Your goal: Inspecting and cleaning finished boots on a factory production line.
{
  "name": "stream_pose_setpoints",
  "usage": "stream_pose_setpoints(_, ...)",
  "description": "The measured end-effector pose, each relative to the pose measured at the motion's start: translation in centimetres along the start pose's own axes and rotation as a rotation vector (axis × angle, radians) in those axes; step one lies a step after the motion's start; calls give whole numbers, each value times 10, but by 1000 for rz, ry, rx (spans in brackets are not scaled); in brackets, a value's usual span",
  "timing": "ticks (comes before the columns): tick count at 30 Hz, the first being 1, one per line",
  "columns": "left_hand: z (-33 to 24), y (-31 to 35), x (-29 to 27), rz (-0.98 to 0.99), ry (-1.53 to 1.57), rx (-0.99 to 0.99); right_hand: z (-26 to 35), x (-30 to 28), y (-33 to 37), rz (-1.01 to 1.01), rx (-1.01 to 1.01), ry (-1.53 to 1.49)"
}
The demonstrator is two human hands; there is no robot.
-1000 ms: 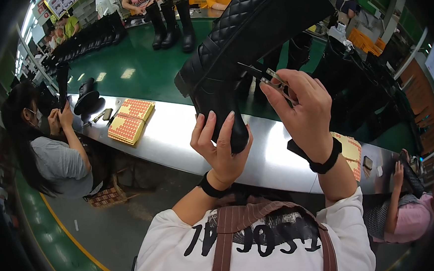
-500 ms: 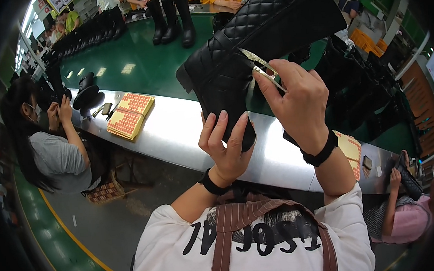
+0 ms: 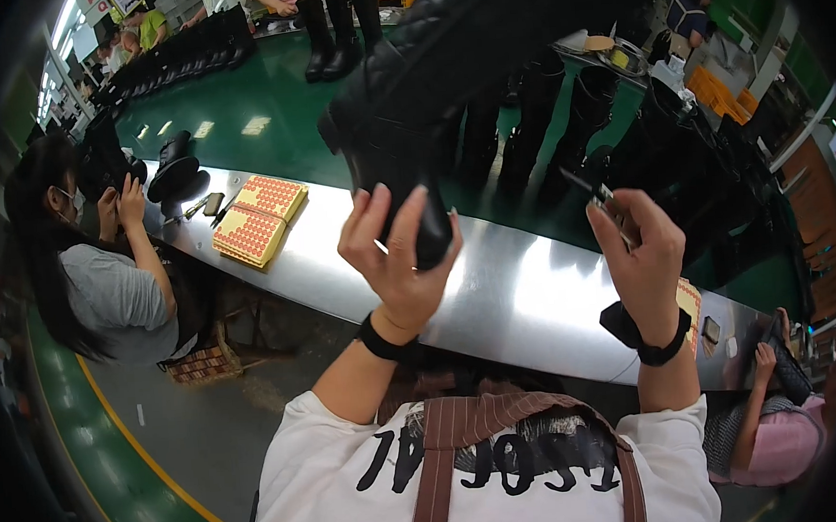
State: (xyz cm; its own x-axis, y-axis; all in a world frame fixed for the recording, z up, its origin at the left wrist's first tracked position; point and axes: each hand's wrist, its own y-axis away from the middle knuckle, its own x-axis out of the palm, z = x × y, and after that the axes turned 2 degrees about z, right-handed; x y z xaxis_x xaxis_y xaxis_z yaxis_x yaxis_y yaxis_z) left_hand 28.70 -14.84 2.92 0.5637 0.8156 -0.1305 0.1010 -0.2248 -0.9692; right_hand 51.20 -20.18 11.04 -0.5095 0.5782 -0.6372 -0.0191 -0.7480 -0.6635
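Observation:
My left hand (image 3: 395,270) is closed around the toe of a tall black boot (image 3: 396,143), fingers on top. The boot hangs over the metal table edge with its toe toward me; its quilted shaft slants up to the right, past the upper edge of view. Off to the right, apart from the boot, my right hand (image 3: 649,256) pinches small metal thread snips (image 3: 578,180). Their dark tip points up and left, and my fingers hide most of the handles.
A bundle of yellow sheets with red dots (image 3: 260,218) lies on the metal edge (image 3: 332,266) at left. Black boots (image 3: 534,115) stand behind on the green belt (image 3: 264,89). Co-workers sit at left (image 3: 103,271) and right (image 3: 778,430).
My right hand has drawn the snips away from the boot's shaft, to the right and down. My left hand has shifted the boot left, and my view has turned slightly.

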Motion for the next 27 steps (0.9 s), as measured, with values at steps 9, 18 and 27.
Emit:
stream_pose_setpoints(9, 162, -88, 59, 53, 306, -664, -79, 2, 87, 512, 413, 65)
stream_pose_setpoints(18, 246, -58, 289, 414, 292, -716, -104, 24, 94, 514, 619, 25)
stream_pose_setpoints(27, 311, 0, 452, 819, -217, -694, -106, 56, 65, 672, 645, 49)
